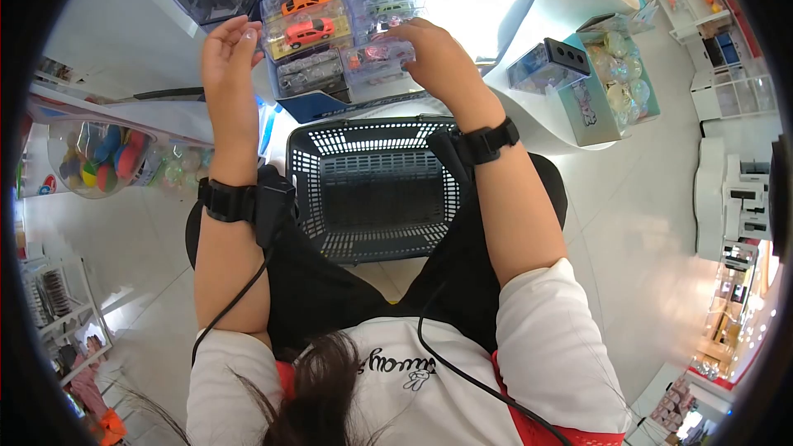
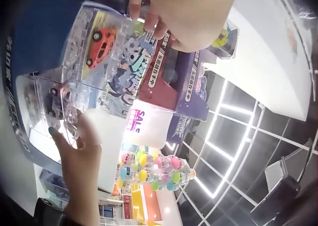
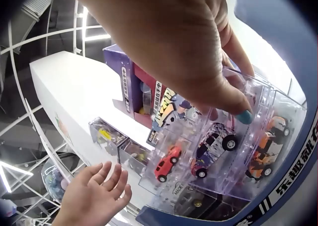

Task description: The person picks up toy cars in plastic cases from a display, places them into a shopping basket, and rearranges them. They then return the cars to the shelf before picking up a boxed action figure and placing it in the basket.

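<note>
A blue display box [image 1: 314,106] holds clear plastic cases with toy cars, among them a red car [image 1: 309,31]. At its right side my right hand [image 1: 442,58] pinches a clear case. The right wrist view shows the thumb's teal nail against this case, with a patterned car [image 3: 213,147] inside; the other fingertips are partly hidden. Left of the box, my left hand [image 1: 230,54] is raised with loosely bent fingers, holding nothing. It appears open, palm up, in the right wrist view, apart from the cases.
A dark shopping basket [image 1: 372,241] sits between the person's legs, below the display box. On the right stand a clear case with a dark top [image 1: 567,58] and a box of clear balls [image 1: 585,103]. A container of colourful balls [image 1: 103,157] is at the left.
</note>
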`<control>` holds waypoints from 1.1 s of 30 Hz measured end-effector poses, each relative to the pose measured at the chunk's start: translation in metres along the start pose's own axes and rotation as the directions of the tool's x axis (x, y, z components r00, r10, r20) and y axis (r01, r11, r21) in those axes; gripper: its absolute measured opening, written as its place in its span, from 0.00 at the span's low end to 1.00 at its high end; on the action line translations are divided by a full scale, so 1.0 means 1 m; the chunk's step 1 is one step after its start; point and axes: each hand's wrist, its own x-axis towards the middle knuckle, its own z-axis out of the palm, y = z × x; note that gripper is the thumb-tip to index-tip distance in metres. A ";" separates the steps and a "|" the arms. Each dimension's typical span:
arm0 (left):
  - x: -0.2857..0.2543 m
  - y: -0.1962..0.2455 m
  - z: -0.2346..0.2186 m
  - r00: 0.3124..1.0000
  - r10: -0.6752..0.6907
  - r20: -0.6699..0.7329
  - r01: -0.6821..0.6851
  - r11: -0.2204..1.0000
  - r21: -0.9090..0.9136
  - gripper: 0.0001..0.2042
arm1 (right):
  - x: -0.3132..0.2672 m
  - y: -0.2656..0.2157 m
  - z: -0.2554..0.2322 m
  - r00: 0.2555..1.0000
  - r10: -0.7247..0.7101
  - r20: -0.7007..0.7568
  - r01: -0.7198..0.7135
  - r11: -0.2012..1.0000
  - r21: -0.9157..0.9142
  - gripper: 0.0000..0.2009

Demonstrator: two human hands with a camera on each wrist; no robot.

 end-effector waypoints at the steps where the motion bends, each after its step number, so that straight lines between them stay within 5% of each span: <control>1: -0.001 -0.001 -0.001 1.000 -0.007 0.013 0.007 1.000 -0.002 0.15 | 0.001 0.004 0.005 1.000 0.005 -0.002 -0.005 1.000 0.004 0.23; 7: -0.003 -0.006 0.001 0.999 -0.015 0.041 0.014 1.000 0.016 0.15 | 0.004 0.004 0.012 0.985 0.156 -0.068 -0.149 0.984 0.101 0.23; 13: -0.001 -0.019 0.001 0.985 0.140 0.104 -0.161 0.960 0.229 0.12 | -0.003 -0.005 0.015 0.965 0.183 -0.187 -0.198 0.978 -0.063 0.27; 19: -0.013 0.002 0.010 0.960 0.144 0.239 -0.250 0.823 0.510 0.05 | -0.006 -0.015 -0.005 0.968 0.187 -0.166 -0.211 0.968 -0.137 0.21; 22: -0.015 -0.006 0.006 0.911 0.166 0.377 -0.377 0.705 0.601 0.07 | -0.009 -0.013 -0.012 0.964 0.251 -0.089 -0.266 0.936 -0.232 0.21; 28: -0.020 -0.009 0.009 0.889 0.178 0.422 -0.445 0.560 0.699 0.09 | -0.010 -0.007 -0.005 0.963 0.263 -0.055 -0.269 0.948 -0.169 0.23; 33: -0.014 -0.014 0.005 0.897 0.092 0.432 -0.402 0.578 0.710 0.12 | -0.011 -0.002 -0.007 0.963 0.250 -0.100 -0.259 0.961 -0.094 0.21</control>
